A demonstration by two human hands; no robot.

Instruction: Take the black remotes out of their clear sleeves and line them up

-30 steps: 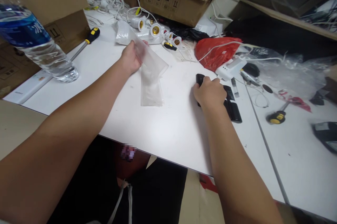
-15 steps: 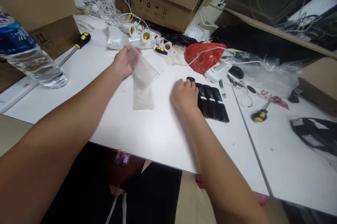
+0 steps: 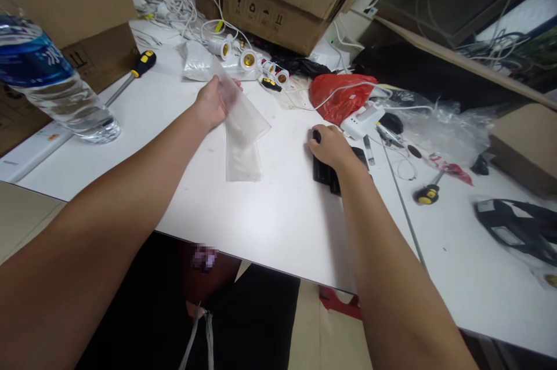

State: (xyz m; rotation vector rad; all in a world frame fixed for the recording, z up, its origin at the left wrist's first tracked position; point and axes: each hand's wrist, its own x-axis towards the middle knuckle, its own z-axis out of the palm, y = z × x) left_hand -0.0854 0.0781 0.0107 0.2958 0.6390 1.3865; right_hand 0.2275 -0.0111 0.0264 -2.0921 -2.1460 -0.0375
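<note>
My left hand (image 3: 213, 104) is closed on a clear plastic bag (image 3: 242, 152), gripping its upper part. The bag is limp and folded, with its lower end hanging over or resting on the table. Further right, my right hand (image 3: 333, 147) curls over the far end of one of several long black bar-shaped pieces (image 3: 321, 171), thumb on the left side. These pieces lie side by side on the table; my hand and wrist hide much of them, and their exact kind is unclear.
A water bottle (image 3: 56, 80) and a screwdriver (image 3: 141, 64) are at left. Behind stand lamp sockets (image 3: 249, 60), a cardboard box (image 3: 278, 16), a red plastic bag (image 3: 339, 94) and a power strip (image 3: 363, 119). Another screwdriver (image 3: 427, 193) lies right, near a bagged black item (image 3: 517, 225).
My right hand has moved right along the black pieces and now covers more of them, its thumb at the leftmost one. My left hand still holds the plastic bag; the view has shifted slightly.
</note>
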